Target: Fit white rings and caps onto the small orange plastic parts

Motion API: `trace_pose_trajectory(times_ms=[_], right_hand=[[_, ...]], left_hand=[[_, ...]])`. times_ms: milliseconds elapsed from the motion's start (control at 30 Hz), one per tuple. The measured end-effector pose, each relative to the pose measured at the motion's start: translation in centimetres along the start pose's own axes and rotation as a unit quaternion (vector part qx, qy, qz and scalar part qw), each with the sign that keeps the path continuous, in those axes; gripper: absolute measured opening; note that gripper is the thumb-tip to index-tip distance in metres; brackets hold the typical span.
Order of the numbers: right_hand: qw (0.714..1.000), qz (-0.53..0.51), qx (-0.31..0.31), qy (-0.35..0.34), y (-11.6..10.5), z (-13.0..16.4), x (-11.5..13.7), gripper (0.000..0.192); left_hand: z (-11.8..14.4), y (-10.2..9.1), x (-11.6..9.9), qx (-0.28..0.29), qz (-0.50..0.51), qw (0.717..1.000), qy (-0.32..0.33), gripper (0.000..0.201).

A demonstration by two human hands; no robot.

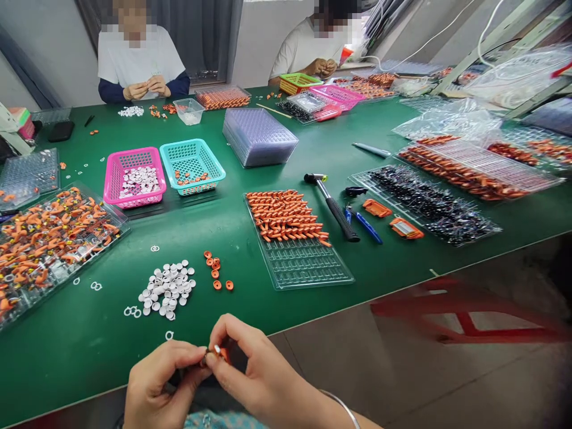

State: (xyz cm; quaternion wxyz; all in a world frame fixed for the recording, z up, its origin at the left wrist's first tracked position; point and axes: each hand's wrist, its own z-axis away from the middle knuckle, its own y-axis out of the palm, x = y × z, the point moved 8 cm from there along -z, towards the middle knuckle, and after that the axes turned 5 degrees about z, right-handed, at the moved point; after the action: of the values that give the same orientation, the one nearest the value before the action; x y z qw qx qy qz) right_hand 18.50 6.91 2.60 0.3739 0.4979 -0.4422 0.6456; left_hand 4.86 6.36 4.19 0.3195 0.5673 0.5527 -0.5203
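Many discs [140,180] inside pink basket [134,154]

Upper left: black phone-like object [61,131], flat on green bench [89,345]. Upper centre: grey curtain [212,44] behind bench. Right of centre: hammer [336,210], head toward upper left; blue-handled pliers [369,227] just beside. Upper right: crumpled clear plastic [447,124]. Lower right: red stool-like frame [468,326].

Hands [257,369] partly hide an orange piece [224,355]; its shape unclear.
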Motion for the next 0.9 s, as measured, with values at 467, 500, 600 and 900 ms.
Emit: trace_pose_trajectory(times_ms=[467,500,600,900], right_hand=[[0.976,-0.143,0.156,0.053,1.3,-0.1,-0.6,0.014],[0.973,-0.162,0.155,0.061,1.7,0.0,-0.8,0.015],[0.970,-0.192,0.130,0.077,2.5,0.3,-1.3,0.020],[0.925,-0.343,0.084,0.140,3.4,-0.4,-3.1,0.042]], left_hand=[[-0.1,0.1,-0.7,0.055,0.007,0.998,0.011,0.032],[0.0,0.2,-0.7,0.064,0.011,0.998,0.013,0.032],[0.2,0.4,-0.7,0.074,0.024,0.997,0.006,0.031],[-0.2,0.1,2.7,-0.011,0.162,0.976,-0.144,0.006]])
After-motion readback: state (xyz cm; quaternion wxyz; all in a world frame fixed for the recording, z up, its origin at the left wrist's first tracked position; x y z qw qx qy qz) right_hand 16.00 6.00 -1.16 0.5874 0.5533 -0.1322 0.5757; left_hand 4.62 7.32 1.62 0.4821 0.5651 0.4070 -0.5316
